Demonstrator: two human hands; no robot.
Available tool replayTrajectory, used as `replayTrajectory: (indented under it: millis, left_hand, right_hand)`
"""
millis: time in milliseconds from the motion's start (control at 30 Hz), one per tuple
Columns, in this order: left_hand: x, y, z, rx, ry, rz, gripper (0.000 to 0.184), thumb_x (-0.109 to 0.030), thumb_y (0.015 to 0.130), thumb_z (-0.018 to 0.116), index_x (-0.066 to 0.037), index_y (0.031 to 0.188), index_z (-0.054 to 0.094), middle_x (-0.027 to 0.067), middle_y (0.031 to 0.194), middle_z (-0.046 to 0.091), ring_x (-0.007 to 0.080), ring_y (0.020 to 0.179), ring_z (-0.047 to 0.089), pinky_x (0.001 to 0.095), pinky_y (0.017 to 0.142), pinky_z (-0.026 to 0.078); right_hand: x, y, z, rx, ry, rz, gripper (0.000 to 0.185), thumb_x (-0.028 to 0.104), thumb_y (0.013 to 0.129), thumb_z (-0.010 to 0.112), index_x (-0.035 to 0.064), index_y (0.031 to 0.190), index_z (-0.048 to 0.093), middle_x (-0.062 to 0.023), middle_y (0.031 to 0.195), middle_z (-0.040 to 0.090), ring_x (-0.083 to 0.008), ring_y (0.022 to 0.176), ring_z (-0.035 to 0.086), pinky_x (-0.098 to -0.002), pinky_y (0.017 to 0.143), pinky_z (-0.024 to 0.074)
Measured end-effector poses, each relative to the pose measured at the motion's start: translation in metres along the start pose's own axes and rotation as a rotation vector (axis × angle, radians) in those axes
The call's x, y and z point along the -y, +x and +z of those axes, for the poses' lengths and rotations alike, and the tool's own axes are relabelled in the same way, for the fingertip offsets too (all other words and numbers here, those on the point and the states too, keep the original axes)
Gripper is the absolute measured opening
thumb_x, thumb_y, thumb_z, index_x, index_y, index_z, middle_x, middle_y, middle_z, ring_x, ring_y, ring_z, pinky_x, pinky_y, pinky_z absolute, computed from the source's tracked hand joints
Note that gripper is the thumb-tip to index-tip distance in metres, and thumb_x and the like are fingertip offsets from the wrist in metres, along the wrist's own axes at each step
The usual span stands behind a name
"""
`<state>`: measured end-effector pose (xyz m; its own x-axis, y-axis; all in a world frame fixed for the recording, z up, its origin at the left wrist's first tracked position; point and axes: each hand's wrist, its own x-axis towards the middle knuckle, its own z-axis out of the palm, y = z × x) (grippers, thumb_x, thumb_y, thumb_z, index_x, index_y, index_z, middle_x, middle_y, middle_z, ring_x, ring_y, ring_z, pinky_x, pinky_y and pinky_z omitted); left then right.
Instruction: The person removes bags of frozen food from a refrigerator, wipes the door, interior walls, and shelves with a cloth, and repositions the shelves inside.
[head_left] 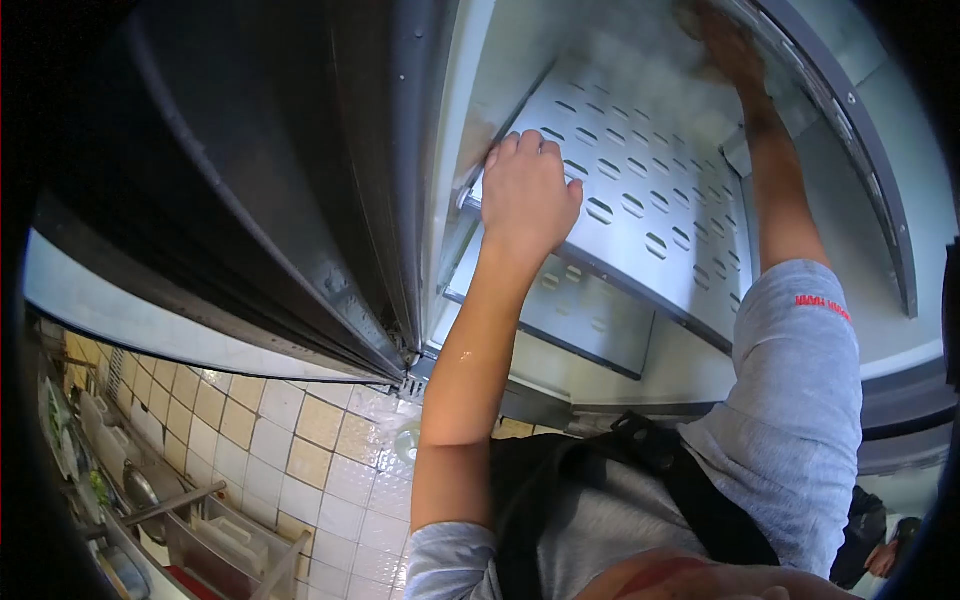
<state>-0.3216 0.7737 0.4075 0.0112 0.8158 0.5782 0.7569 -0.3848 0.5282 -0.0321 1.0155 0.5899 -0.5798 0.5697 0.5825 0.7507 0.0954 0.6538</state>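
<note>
My left hand (530, 190) is wrapped over the front left corner of a slotted metal shelf (640, 190) inside a white-walled cabinet that looks like a refrigerator. The thumb lies on the near side of the shelf's edge. Stretched deep into the cabinet at the upper right, my right hand (728, 45) is smeared by motion and haze. Its fingers cannot be made out, nor whether anything is in them. Below the slotted shelf sits a second metal shelf (590, 315), partly covered by the upper one.
A dark-edged door (300, 200) stands wide at the left. Tan and white tiles (300, 430) cover the wet-looking floor. At the lower left are several bins (215, 545) and a ladle-like utensil (140, 485). Another person (870, 540) shows at the lower right edge.
</note>
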Motion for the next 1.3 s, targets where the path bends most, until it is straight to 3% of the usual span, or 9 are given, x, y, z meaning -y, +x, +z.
replayTrajectory:
  millis: [167, 267, 433, 500, 633, 733, 833, 1000, 1300]
  left_hand:
    - [-0.003, 0.003, 0.000, 0.022, 0.026, -0.019, 0.034, -0.024, 0.074, 0.068, -0.001, 0.099, 0.065, 0.0148, 0.105, 0.060, 0.0324, 0.104, 0.055, 0.0414, 0.093, 0.042]
    - [-0.004, 0.002, 0.000, 0.020, 0.001, -0.014, 0.033, -0.022, 0.074, 0.069, 0.002, 0.097, 0.065, 0.0137, 0.103, 0.059, 0.0303, 0.105, 0.052, 0.0412, 0.095, 0.040]
    - [-0.003, 0.003, -0.003, 0.046, -0.008, -0.032, 0.033, -0.020, 0.073, 0.070, 0.003, 0.095, 0.065, 0.0139, 0.102, 0.059, 0.0301, 0.104, 0.053, 0.0409, 0.094, 0.040]
    - [-0.004, 0.003, -0.004, 0.046, 0.008, -0.041, 0.032, -0.020, 0.073, 0.070, 0.003, 0.095, 0.065, 0.0138, 0.102, 0.059, 0.0299, 0.103, 0.053, 0.0407, 0.094, 0.040]
    - [-0.004, 0.002, -0.001, 0.027, 0.029, -0.044, 0.032, -0.020, 0.074, 0.069, 0.002, 0.097, 0.065, 0.0139, 0.102, 0.059, 0.0297, 0.103, 0.053, 0.0405, 0.094, 0.040]
    - [-0.007, 0.002, -0.004, 0.044, 0.045, -0.048, 0.034, -0.021, 0.075, 0.068, 0.002, 0.099, 0.065, 0.0140, 0.104, 0.059, 0.0294, 0.104, 0.052, 0.0404, 0.095, 0.039]
    - [-0.008, 0.003, -0.007, 0.080, 0.031, -0.072, 0.034, -0.021, 0.075, 0.068, 0.002, 0.100, 0.065, 0.0140, 0.106, 0.059, 0.0297, 0.106, 0.052, 0.0406, 0.096, 0.038]
    - [-0.008, 0.004, -0.005, 0.044, 0.037, -0.064, 0.033, -0.021, 0.075, 0.066, 0.000, 0.101, 0.065, 0.0137, 0.108, 0.059, 0.0318, 0.107, 0.052, 0.0419, 0.094, 0.041]
    - [-0.010, 0.006, -0.009, 0.052, 0.014, -0.067, 0.030, -0.020, 0.072, 0.064, -0.003, 0.097, 0.065, 0.0127, 0.108, 0.061, 0.0327, 0.103, 0.055, 0.0418, 0.091, 0.045]
  right_hand:
    - [-0.057, -0.072, 0.042, 0.003, 0.002, 0.538, 0.041, 0.024, 0.094, 0.041, 0.0086, 0.131, 0.047, -0.0104, 0.129, 0.054, -0.0350, 0.121, 0.048, -0.0428, 0.103, 0.0370]
    - [-0.091, -0.092, 0.105, -0.233, 0.369, 0.867, 0.040, 0.027, 0.093, 0.043, 0.0054, 0.126, 0.049, -0.0141, 0.129, 0.053, -0.0347, 0.119, 0.049, -0.0436, 0.099, 0.0386]
    - [-0.040, -0.088, 0.057, -0.285, 0.854, 1.152, 0.036, 0.026, 0.089, 0.049, -0.0014, 0.109, 0.060, -0.0203, 0.125, 0.054, -0.0321, 0.117, 0.051, -0.0420, 0.095, 0.0408]
    - [-0.030, -0.115, 0.076, 0.025, 0.577, 0.986, 0.034, 0.024, 0.086, 0.053, 0.0001, 0.108, 0.061, -0.0179, 0.122, 0.056, -0.0298, 0.114, 0.052, -0.0414, 0.092, 0.0418]
    - [-0.033, -0.156, 0.095, 0.728, -0.219, 0.059, 0.031, 0.021, 0.081, 0.060, 0.0036, 0.106, 0.063, -0.0131, 0.116, 0.058, -0.0251, 0.110, 0.055, -0.0401, 0.088, 0.0438]
    - [-0.054, -0.156, 0.058, 0.612, -0.234, -0.254, 0.030, 0.018, 0.080, 0.060, 0.0044, 0.106, 0.062, -0.0128, 0.115, 0.058, -0.0261, 0.109, 0.055, -0.0420, 0.089, 0.0438]
    - [-0.100, -0.134, 0.032, 0.228, -0.306, -0.062, 0.036, 0.023, 0.082, 0.060, 0.0040, 0.113, 0.060, -0.0142, 0.124, 0.056, -0.0269, 0.118, 0.051, -0.0442, 0.097, 0.0401]
    - [-0.102, -0.161, 0.023, -0.055, 0.089, 0.662, 0.034, 0.024, 0.083, 0.059, 0.0034, 0.110, 0.061, -0.0151, 0.120, 0.058, -0.0284, 0.113, 0.053, -0.0439, 0.094, 0.0418]
    - [-0.069, -0.250, 0.020, 0.444, 0.299, 1.056, 0.031, 0.024, 0.086, 0.056, 0.0024, 0.107, 0.063, -0.0167, 0.113, 0.061, -0.0312, 0.105, 0.058, -0.0434, 0.090, 0.0450]
